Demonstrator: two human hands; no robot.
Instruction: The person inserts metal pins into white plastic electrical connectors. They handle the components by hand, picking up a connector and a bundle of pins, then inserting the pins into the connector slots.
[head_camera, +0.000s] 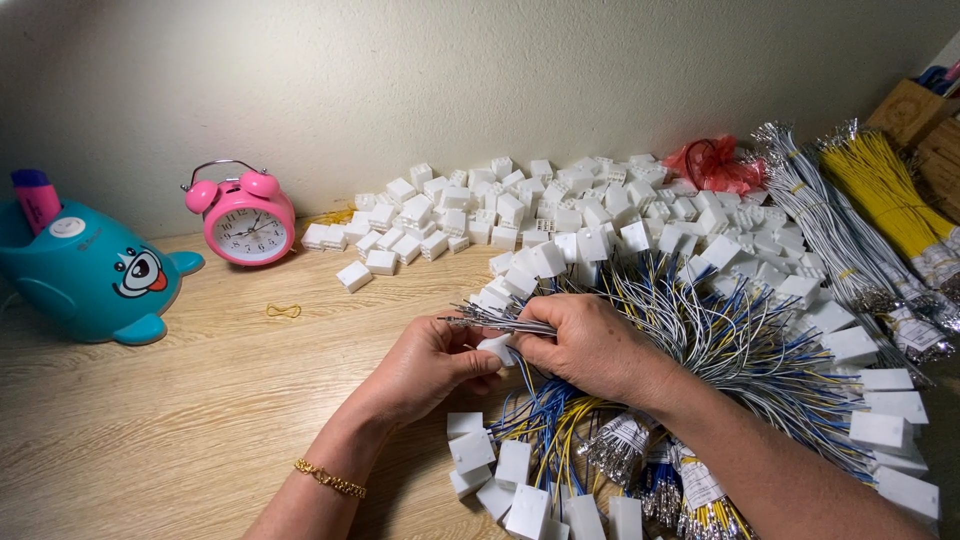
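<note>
**Two hands seating wires into one white connector**

Both hands are working close together at the table's middle. Left hand (425, 365) is pinching a small white connector housing (497, 347), fingers curled tight on it. Right hand (590, 345) is closed around a thin bundle of grey wires (495, 321), tips sticking out leftward over the housing. To do this well, I'd say: keep the housing square to the wire, feed one terminal at a time, push straight, no bending.

Outward: finished harnesses (740, 340) of blue, yellow and grey wire are fanning out under the right forearm. Loose white housings (520, 210) are heaped against the wall. Bundled grey wires (820, 220) and yellow wires (885, 185) are lying far right. Pink alarm clock (247, 215) and teal whale-shaped holder (85, 275) are sitting on the wooden table (200, 400) at left, well apart.
</note>
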